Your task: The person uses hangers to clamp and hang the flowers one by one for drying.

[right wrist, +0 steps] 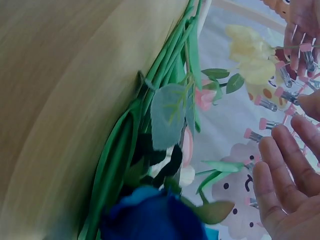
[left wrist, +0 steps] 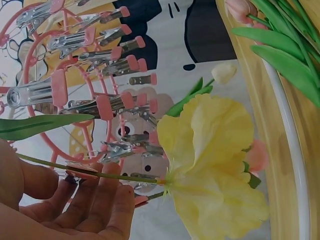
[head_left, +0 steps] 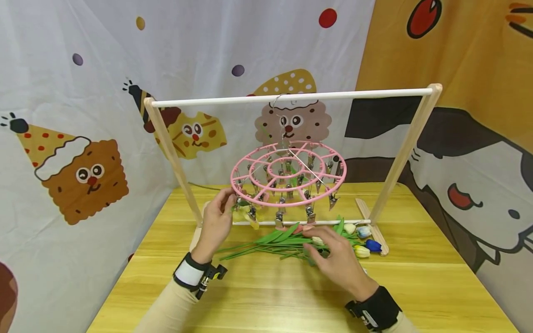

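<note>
My left hand (head_left: 216,219) is at the near left rim of a pink round clip hanger (head_left: 287,203). Its thumb and fingers hold the thin stem of a yellow flower (left wrist: 212,165), right by one of the hanger's clips; whether that clip bites the stem is hard to tell. The bloom points downward, and a long green leaf (left wrist: 45,126) lies above the hand. My right hand (head_left: 339,259) is over the flowers on the table, fingers spread and slightly bent, holding nothing. In the right wrist view it is apart from a blue flower (right wrist: 152,217).
A wooden stand (head_left: 401,152) carries the hanger on its white top bar (head_left: 216,100). Several metal clips (head_left: 280,218) with pink tips dangle beneath the rings. Green-stemmed artificial flowers (head_left: 270,243) lie on the wooden table (head_left: 258,291). A printed cloth (head_left: 200,51) stands behind.
</note>
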Action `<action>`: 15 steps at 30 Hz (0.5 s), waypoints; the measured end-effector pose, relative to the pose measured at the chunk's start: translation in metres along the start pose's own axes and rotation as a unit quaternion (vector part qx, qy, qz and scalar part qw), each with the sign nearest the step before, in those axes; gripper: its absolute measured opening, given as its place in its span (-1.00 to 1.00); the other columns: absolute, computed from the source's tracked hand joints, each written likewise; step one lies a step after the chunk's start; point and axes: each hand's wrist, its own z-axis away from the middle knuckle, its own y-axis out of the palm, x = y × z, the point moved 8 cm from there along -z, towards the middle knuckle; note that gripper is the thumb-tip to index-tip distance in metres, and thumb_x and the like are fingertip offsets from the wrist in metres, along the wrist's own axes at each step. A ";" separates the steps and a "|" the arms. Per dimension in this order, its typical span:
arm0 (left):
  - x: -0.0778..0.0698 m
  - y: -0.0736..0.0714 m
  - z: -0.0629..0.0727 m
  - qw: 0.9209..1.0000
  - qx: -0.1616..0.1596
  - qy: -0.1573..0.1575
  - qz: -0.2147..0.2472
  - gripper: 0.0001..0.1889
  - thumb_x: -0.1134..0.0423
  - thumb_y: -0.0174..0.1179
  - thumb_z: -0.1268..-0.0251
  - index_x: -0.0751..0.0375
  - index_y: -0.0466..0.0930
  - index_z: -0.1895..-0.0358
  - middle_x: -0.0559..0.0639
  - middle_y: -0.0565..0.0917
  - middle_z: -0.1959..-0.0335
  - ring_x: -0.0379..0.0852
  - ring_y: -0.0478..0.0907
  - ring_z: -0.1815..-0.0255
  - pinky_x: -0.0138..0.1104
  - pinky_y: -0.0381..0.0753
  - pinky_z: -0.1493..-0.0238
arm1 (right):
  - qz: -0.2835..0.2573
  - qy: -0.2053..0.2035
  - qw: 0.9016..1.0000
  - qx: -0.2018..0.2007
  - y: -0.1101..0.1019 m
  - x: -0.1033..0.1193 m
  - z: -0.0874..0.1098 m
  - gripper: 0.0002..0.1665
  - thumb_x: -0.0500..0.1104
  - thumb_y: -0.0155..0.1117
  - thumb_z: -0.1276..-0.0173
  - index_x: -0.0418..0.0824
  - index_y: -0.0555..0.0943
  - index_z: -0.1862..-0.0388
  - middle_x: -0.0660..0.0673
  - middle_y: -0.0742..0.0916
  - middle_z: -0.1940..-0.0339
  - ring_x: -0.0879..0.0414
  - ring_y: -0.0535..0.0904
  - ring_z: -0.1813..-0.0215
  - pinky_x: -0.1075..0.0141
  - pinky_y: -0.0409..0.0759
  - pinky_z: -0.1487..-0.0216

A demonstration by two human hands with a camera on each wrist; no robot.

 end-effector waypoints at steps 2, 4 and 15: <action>0.001 -0.003 0.001 1.000 -0.003 0.002 -0.005 -0.68 0.37 0.13 -0.90 0.27 0.74 -0.46 0.26 0.84 -0.37 0.22 0.84 -0.36 -0.59 0.72 -0.23 | 0.004 0.001 1.000 0.005 -0.001 -0.002 0.001 -0.47 -0.36 0.76 -0.38 -0.06 0.84 -0.28 -0.03 0.90 -0.27 -0.05 0.90 -0.24 0.23 0.89 -0.28; 0.002 -0.006 0.002 1.000 -0.003 0.005 -0.005 -0.67 0.35 0.15 -0.90 0.27 0.72 -0.48 0.25 0.83 -0.40 0.23 0.83 -0.37 -0.60 0.72 -0.24 | 0.009 0.001 1.000 0.009 -0.002 -0.003 0.001 -0.46 -0.35 0.77 -0.37 -0.06 0.84 -0.27 -0.04 0.90 -0.27 -0.05 0.90 -0.23 0.13 0.92 -0.23; 0.012 -0.015 0.007 1.000 0.004 0.007 -0.006 -0.62 0.20 0.14 -0.94 0.20 0.66 -0.57 0.25 0.81 -0.43 0.24 0.83 -0.35 -0.58 0.71 -0.27 | 0.041 0.013 0.998 0.036 -0.004 -0.014 0.004 -0.45 -0.27 0.82 -0.35 -0.08 0.85 -0.28 -0.19 0.89 -0.27 -0.12 0.88 -0.25 -0.11 0.95 -0.16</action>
